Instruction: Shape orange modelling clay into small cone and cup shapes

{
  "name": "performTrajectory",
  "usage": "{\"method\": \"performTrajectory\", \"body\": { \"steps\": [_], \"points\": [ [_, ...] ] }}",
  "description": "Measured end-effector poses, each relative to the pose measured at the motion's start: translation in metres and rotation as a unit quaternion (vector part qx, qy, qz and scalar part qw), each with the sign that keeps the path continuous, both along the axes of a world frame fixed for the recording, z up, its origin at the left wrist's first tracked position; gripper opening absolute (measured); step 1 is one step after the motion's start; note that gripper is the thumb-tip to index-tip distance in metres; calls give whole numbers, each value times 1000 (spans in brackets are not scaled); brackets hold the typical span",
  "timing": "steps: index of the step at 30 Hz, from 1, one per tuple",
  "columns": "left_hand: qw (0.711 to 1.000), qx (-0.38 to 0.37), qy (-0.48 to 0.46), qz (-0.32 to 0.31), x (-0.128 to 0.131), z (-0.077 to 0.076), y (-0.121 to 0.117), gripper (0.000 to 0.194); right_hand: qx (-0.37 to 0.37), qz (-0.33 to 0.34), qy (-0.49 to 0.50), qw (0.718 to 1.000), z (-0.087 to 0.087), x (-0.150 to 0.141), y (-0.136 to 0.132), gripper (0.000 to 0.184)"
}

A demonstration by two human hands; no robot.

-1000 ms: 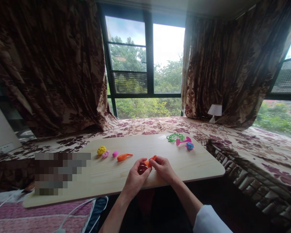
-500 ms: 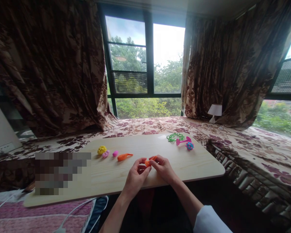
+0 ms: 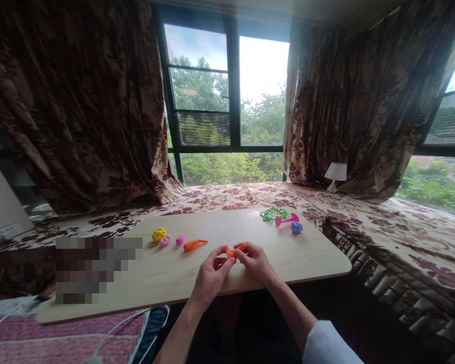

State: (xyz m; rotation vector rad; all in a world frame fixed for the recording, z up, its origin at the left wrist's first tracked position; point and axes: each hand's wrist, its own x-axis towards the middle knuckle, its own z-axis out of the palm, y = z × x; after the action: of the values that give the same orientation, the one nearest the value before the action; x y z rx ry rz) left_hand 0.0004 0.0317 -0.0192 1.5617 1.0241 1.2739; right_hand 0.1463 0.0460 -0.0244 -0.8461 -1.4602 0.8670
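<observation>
Tabletop: pale board [image 3: 151, 283] with wood grain and rounded corners, standing before a bright window [image 3: 261, 91].
Left hand [image 3: 210, 275]: its fingers are bent, and the thumb and fingertips pinch the left part of the orange piece [image 3: 233, 252].
Right hand [image 3: 256, 263]: it pinches the same piece from the other side, thumb against the bent fingers.
Orange piece: it is between both hands, above the near part of the board; its full shape is hidden by fingers.
Left of the hands: one orange object with thin tail [image 3: 192, 245] lies nearest, then one small pink oval [image 3: 180, 239], then one pale pink lump [image 3: 165, 240] just beside the yellow lump [image 3: 158, 234].
Far right of the board: green stringy bundle [image 3: 273, 214], pink bar with wide ends [image 3: 286, 220] and blue-and-pink knobby ball [image 3: 296, 228] are close together.
Beyond: white lamp [image 3: 336, 173] stands upright on flowered cloth [image 3: 227, 194], near the dark patterned curtain [image 3: 326, 101].
</observation>
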Motion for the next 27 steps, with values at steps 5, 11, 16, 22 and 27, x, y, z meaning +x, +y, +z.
{"method": "performTrajectory", "body": {
  "steps": [5, 11, 16, 22, 27],
  "points": [
    [1000, 6, -16, -12, 1, 4, -2, 46, -9, 7, 6, 1000, 0, 0, -1, 26],
    [999, -4, -28, 31, 2, 1, -1, 52, -3, 0, 12, 1000, 3, 0, -1, 24],
    [998, 34, 15, 49, 4, -3, 2, 37, 18, -7, 10, 1000, -2, -1, 0, 22],
    [983, 141, 96, 66, 10, -4, 0, 33, 49, -57, -41, 996, -6, -2, 2, 18],
    [989, 101, 91, 63, 8, -5, 3, 36, 62, -51, -41, 996, -3, -2, 0, 17]
  ]
}}
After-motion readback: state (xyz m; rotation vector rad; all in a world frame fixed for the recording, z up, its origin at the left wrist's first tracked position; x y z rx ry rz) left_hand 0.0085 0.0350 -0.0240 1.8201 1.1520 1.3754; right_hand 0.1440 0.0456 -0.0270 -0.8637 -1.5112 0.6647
